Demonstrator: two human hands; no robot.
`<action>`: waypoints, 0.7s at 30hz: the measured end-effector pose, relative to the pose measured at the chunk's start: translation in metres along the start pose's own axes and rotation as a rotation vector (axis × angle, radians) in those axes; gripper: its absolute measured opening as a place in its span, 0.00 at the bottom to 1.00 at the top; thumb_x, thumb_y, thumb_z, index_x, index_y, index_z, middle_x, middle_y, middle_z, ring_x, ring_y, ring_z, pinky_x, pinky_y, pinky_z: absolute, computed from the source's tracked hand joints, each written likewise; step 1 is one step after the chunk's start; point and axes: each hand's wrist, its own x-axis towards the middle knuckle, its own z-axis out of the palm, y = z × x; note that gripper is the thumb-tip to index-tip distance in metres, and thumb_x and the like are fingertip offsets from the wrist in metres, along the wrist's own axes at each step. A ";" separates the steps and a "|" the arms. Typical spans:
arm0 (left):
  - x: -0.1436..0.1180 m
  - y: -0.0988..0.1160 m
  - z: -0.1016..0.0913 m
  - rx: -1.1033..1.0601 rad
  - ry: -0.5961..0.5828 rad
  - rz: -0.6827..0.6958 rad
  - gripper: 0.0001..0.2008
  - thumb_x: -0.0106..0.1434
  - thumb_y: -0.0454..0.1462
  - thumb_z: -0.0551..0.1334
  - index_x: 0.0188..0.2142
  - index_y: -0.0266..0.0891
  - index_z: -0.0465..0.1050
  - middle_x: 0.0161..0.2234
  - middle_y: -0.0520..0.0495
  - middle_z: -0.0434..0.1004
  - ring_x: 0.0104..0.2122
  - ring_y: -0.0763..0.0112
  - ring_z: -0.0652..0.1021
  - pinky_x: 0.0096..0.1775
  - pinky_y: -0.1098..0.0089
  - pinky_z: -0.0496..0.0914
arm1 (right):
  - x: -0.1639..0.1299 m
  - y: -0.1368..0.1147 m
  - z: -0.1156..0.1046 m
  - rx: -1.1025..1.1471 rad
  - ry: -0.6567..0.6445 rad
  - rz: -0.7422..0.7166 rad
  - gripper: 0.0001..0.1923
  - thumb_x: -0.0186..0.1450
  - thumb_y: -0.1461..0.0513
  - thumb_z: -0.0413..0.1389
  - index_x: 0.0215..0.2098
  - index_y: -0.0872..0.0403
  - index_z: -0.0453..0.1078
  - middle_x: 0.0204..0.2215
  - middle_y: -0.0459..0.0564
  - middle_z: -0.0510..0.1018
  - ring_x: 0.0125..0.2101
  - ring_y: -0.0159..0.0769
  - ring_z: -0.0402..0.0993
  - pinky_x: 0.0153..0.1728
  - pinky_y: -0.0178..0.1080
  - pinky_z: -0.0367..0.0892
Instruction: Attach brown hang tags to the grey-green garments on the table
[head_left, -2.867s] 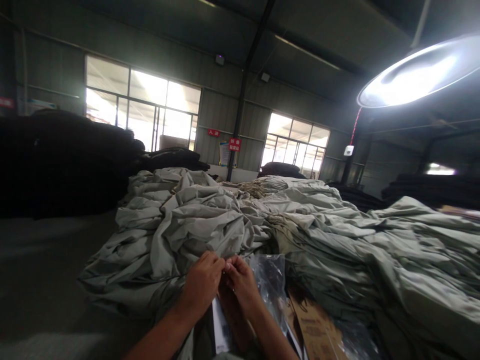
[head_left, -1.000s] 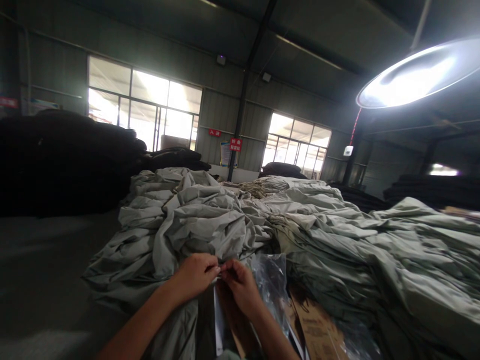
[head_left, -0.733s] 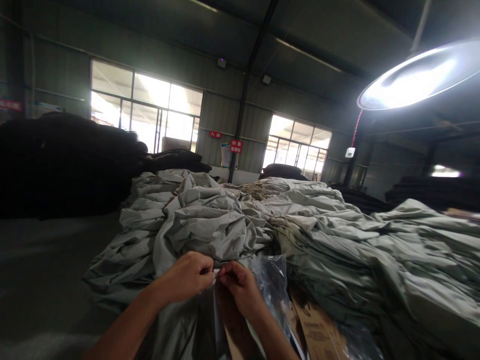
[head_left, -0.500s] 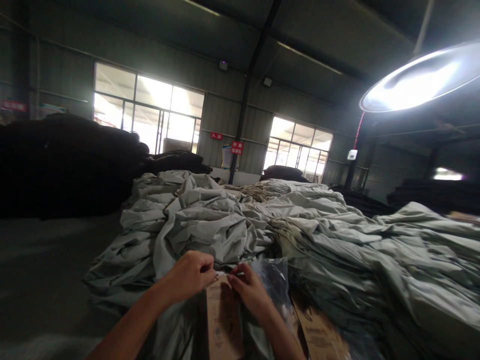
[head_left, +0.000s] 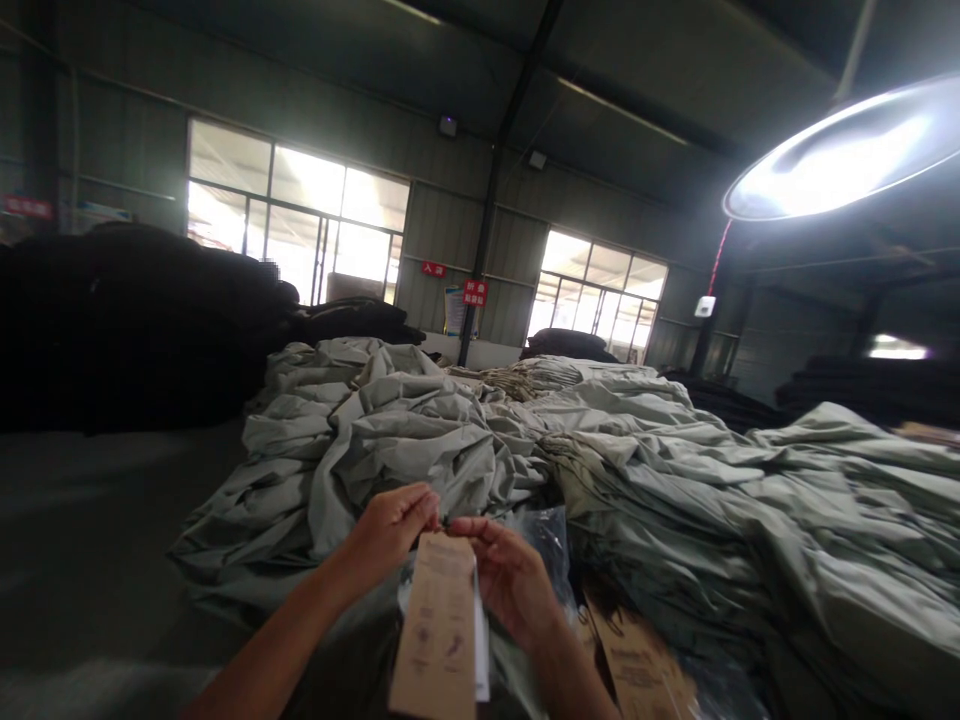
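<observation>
A brown cardboard hang tag (head_left: 435, 630) with dark print hangs below my two hands, with a white slip (head_left: 481, 645) showing behind its right edge. My left hand (head_left: 391, 528) is closed, thumb and forefinger pinched just above the tag's top. From the other side my right hand (head_left: 514, 575) meets it, its forefinger tip at the tag's thin string and its other fingers loosely curled. The string itself is small and mostly hidden by fingertips. Clear plastic (head_left: 553, 540) lies behind my right hand. More brown tags (head_left: 637, 665) with dark strings lie to the lower right.
Heaped grey-green fabric (head_left: 420, 440) fills the surface ahead, with more folded fabric (head_left: 750, 500) spreading right. Dark piles (head_left: 135, 330) stand at the left beside the floor (head_left: 90, 530). A bright lamp (head_left: 840, 160) hangs at the upper right, a small white switch (head_left: 704, 306) dangling below it.
Both hands have risen slightly, and the tag has come up with them. Its printed face now shows more plainly, and the white slip is visible behind it. My right fingers have straightened somewhat.
</observation>
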 end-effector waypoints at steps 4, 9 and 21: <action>0.004 -0.018 0.001 0.049 0.017 -0.084 0.09 0.55 0.38 0.51 0.27 0.39 0.69 0.28 0.50 0.74 0.31 0.69 0.73 0.35 0.72 0.64 | 0.007 0.006 -0.004 -0.023 0.091 -0.092 0.16 0.40 0.70 0.62 0.29 0.55 0.72 0.27 0.47 0.79 0.27 0.32 0.72 0.31 0.34 0.64; 0.005 -0.044 0.019 0.235 -0.021 -0.088 0.12 0.50 0.32 0.54 0.33 0.38 0.72 0.36 0.46 0.76 0.39 0.64 0.74 0.42 0.68 0.65 | 0.017 0.012 -0.016 -0.149 0.267 -0.211 0.17 0.44 0.56 0.67 0.24 0.53 0.64 0.20 0.44 0.74 0.20 0.30 0.67 0.23 0.33 0.59; -0.002 -0.043 0.026 0.671 -0.225 -0.251 0.16 0.52 0.31 0.55 0.37 0.46 0.77 0.46 0.47 0.74 0.50 0.57 0.68 0.50 0.57 0.58 | 0.014 -0.005 -0.033 -0.447 0.308 -0.144 0.16 0.42 0.63 0.59 0.32 0.54 0.68 0.14 0.36 0.63 0.14 0.23 0.52 0.16 0.29 0.44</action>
